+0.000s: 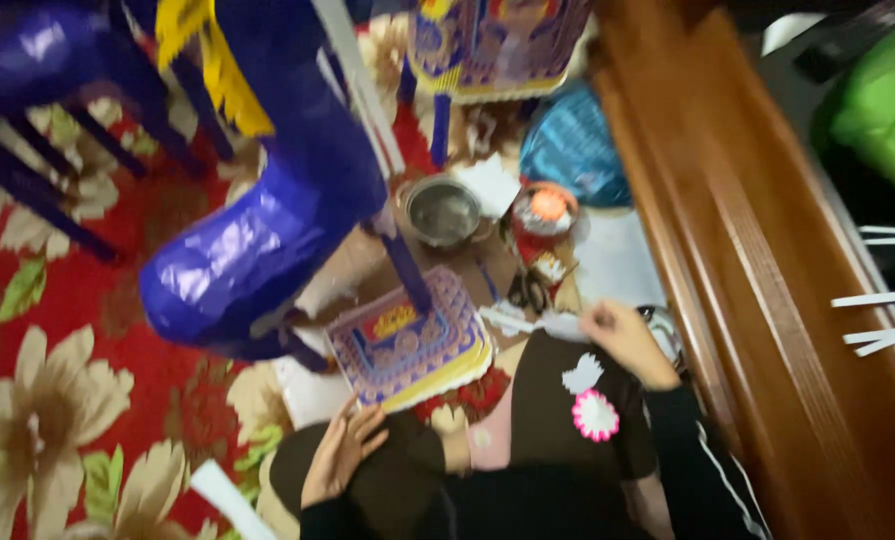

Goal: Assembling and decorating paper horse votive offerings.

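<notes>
My left hand (343,450) rests open on my dark-trousered knee, just below a stack of purple and yellow patterned paper sheets (408,345) lying on the floor. My right hand (623,335) is raised at the right of my lap, fingers curled near white paper strips (528,322); the picture is too blurred to tell whether it grips one. A pink and white paper flower (595,415) and a white paper piece (582,376) lie on my dark lap.
A blue plastic chair (258,200) stands over the red floral carpet (58,400). A metal bowl (444,212), a round red-lidded tin (545,208), scissors (530,292) and a blue bag (573,145) lie ahead. A brown wooden edge (758,270) runs along the right.
</notes>
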